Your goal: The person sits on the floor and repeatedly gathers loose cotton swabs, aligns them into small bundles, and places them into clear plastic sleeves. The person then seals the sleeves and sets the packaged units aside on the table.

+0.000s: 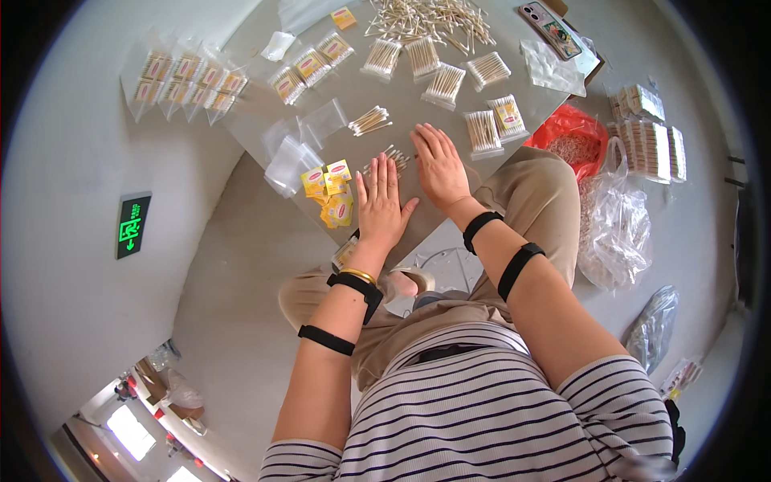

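My left hand (381, 210) lies flat at the near edge of the grey table, fingers stretched out. Its fingertips reach a few loose cotton swabs (396, 155), partly hidden behind them. To their right, my right hand (440, 170) rests with straight fingers and holds nothing visible. A small bunch of cotton swabs (370, 120) lies just beyond. Left of my left hand sit yellow-and-white cards (329, 186) in a loose stack, beside clear plastic bags (291, 165). Filled swab packets (483, 132) lie to the right, one showing a yellow card (509, 115).
A large heap of swabs (434, 20) covers the far side, with more filled packets (422, 58) before it. Carded packets (311, 66) stand far left. A phone (550, 30) lies far right. Beside the table are a red bag (572, 132) and stacked packs (645, 149).
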Tool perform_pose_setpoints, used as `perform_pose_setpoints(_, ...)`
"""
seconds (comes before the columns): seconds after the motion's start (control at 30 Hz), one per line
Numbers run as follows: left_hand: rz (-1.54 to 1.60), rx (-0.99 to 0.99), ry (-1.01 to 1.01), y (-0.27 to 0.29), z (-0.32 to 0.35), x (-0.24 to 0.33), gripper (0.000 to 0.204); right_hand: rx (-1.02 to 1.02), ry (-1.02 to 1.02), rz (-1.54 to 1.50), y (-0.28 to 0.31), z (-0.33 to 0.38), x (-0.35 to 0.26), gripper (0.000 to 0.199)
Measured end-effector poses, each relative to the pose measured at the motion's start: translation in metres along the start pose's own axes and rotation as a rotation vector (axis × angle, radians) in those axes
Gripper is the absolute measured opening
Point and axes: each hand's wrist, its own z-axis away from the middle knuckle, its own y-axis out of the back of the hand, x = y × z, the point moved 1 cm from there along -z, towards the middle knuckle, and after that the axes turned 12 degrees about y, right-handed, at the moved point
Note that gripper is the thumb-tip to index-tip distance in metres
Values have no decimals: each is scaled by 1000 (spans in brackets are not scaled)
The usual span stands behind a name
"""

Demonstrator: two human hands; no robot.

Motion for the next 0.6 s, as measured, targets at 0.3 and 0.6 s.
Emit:
perform_pose_setpoints(0.3,-68,-32,-6,5,-24,-9,93,2,6,49,-5,3,2,49)
perform_pose_setpoints(0.6,-62,-30,-51,-1,-2,-7,91,-4,-11,38,-5,3,2,47)
